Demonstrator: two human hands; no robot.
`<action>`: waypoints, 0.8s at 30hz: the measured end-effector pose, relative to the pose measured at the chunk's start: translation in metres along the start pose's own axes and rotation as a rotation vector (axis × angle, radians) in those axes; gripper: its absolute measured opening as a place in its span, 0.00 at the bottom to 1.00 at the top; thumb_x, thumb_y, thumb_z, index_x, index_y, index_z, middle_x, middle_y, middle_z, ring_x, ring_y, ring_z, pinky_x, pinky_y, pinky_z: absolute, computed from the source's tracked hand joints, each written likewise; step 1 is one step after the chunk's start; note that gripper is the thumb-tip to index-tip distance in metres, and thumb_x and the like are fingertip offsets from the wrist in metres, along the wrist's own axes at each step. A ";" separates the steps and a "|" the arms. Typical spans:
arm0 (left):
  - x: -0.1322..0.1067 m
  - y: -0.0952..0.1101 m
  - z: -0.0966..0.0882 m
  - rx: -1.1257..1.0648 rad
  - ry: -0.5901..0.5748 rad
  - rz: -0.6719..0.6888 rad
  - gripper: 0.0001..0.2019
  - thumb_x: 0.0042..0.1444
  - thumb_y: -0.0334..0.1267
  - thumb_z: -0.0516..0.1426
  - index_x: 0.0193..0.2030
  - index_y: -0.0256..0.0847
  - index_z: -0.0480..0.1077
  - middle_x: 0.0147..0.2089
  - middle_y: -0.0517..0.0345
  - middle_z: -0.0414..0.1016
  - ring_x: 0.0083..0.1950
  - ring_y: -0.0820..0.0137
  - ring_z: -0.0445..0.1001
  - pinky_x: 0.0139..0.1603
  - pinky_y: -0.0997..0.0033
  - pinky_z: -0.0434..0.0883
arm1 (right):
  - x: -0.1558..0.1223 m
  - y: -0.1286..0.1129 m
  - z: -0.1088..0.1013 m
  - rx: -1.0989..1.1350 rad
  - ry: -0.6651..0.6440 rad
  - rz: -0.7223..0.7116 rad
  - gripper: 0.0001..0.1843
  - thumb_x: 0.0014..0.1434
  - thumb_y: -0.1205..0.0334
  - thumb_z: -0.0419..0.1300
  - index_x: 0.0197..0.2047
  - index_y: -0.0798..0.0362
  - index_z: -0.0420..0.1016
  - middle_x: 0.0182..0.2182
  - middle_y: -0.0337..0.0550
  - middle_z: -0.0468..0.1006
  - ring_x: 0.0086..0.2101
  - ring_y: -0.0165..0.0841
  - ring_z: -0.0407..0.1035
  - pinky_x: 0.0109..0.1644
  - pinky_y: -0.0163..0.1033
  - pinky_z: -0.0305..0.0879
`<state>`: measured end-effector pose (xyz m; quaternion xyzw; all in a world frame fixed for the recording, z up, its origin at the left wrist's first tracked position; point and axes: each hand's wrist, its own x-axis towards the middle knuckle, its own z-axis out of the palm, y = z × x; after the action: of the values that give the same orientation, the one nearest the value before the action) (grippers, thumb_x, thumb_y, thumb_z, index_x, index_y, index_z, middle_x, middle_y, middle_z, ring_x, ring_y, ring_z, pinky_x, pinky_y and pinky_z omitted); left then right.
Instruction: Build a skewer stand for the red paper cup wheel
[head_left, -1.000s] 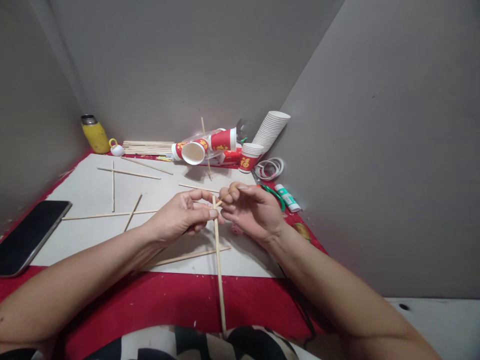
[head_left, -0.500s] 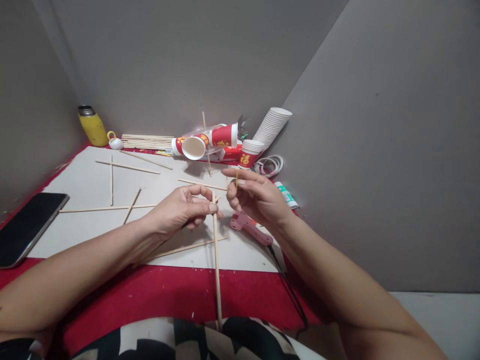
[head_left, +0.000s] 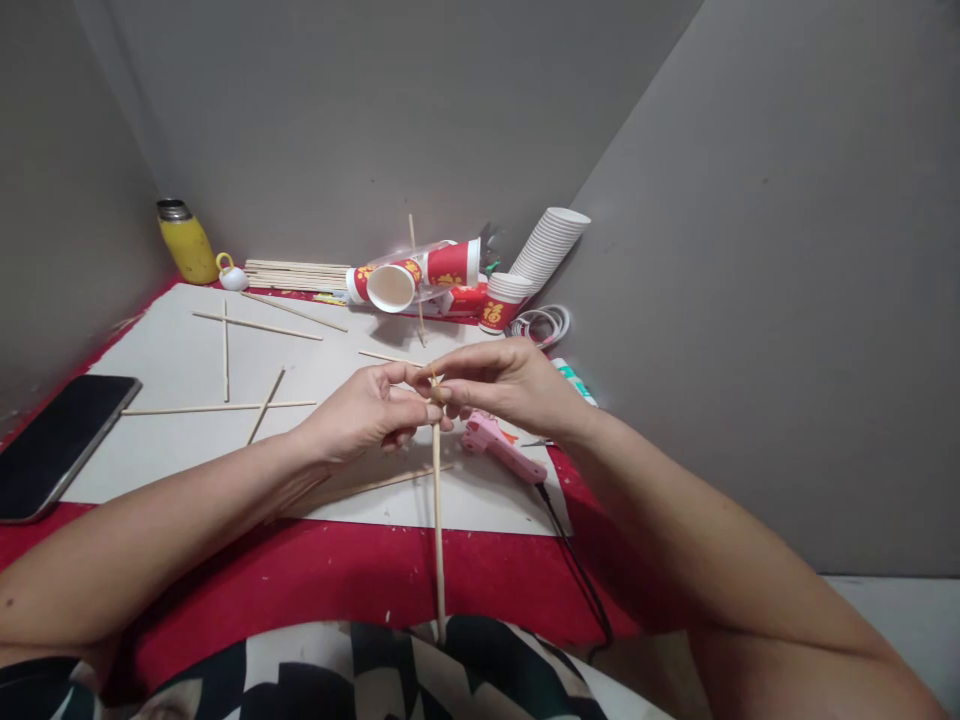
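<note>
My left hand point(head_left: 360, 410) pinches the upper end of a long thin wooden stick point(head_left: 438, 530) between thumb and fingers. The stick's lower end reaches down to my patterned clothes. At the top of the stick my right hand point(head_left: 521, 385) meets the left, its fingers closed on a thin yellow rubber band point(head_left: 434, 379). Fingers hide much of the band and the stick's end, so I cannot tell how far the band goes around it. Just below my right hand lies a pink glue gun point(head_left: 504, 450) with a black cable.
Loose sticks point(head_left: 259, 326) lie on a white board point(head_left: 165, 350) over red cloth. A phone point(head_left: 67, 445) is at left. Behind stand a yellow bottle point(head_left: 186, 245), a stick bundle point(head_left: 296, 276), joined paper cups point(head_left: 454, 264), stacked cups point(head_left: 551, 245) and a coiled cable point(head_left: 551, 325).
My right hand has moved left and brought the rubber band to the top of the stick. My left hand keeps its pinch on the stick.
</note>
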<state>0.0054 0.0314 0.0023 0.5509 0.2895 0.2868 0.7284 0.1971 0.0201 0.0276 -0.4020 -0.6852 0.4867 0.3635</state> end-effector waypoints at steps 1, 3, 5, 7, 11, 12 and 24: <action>0.000 0.000 0.000 0.014 0.003 0.008 0.13 0.49 0.34 0.64 0.40 0.38 0.67 0.29 0.61 0.77 0.18 0.83 0.58 0.19 0.81 0.55 | 0.001 -0.001 0.000 -0.014 -0.007 0.014 0.13 0.52 0.55 0.70 0.37 0.56 0.82 0.25 0.42 0.79 0.24 0.30 0.74 0.28 0.35 0.71; -0.001 0.000 0.001 0.048 0.016 0.025 0.12 0.51 0.34 0.62 0.40 0.38 0.66 0.29 0.61 0.78 0.18 0.82 0.59 0.19 0.80 0.56 | 0.003 -0.003 0.000 -0.052 -0.012 0.026 0.13 0.52 0.55 0.70 0.37 0.56 0.82 0.23 0.41 0.78 0.23 0.29 0.72 0.27 0.34 0.69; -0.002 0.000 0.002 0.082 0.031 0.034 0.12 0.51 0.34 0.62 0.41 0.39 0.66 0.27 0.62 0.77 0.18 0.82 0.59 0.20 0.80 0.56 | 0.004 -0.005 -0.001 -0.103 -0.014 0.018 0.13 0.52 0.56 0.69 0.36 0.57 0.81 0.22 0.39 0.77 0.22 0.27 0.70 0.25 0.32 0.67; -0.004 0.001 0.003 0.093 0.044 0.043 0.12 0.52 0.34 0.62 0.41 0.40 0.65 0.27 0.62 0.77 0.18 0.81 0.58 0.19 0.79 0.56 | 0.005 -0.009 -0.001 -0.158 -0.023 0.008 0.12 0.52 0.56 0.68 0.35 0.57 0.80 0.21 0.37 0.74 0.21 0.25 0.67 0.24 0.31 0.64; -0.006 0.002 0.006 0.056 0.069 0.065 0.15 0.51 0.33 0.62 0.44 0.41 0.63 0.29 0.61 0.78 0.18 0.82 0.57 0.19 0.80 0.55 | 0.006 -0.015 -0.004 -0.175 -0.074 0.036 0.08 0.54 0.60 0.66 0.33 0.57 0.77 0.21 0.36 0.73 0.21 0.23 0.64 0.22 0.29 0.60; -0.006 0.002 0.006 0.048 0.077 0.069 0.16 0.51 0.33 0.62 0.45 0.41 0.63 0.29 0.61 0.78 0.18 0.82 0.57 0.19 0.80 0.55 | 0.006 -0.016 -0.004 -0.157 -0.081 0.045 0.08 0.54 0.60 0.65 0.33 0.57 0.77 0.22 0.37 0.73 0.21 0.23 0.64 0.21 0.29 0.60; -0.007 0.005 0.008 0.036 0.152 0.110 0.21 0.49 0.38 0.66 0.49 0.40 0.68 0.28 0.61 0.77 0.18 0.82 0.56 0.19 0.79 0.53 | 0.003 -0.002 -0.015 0.101 -0.140 0.115 0.10 0.56 0.60 0.65 0.40 0.56 0.75 0.20 0.32 0.69 0.20 0.22 0.61 0.23 0.29 0.59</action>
<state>0.0056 0.0221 0.0093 0.5557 0.3182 0.3622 0.6773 0.2085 0.0283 0.0340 -0.3868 -0.6595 0.5673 0.3060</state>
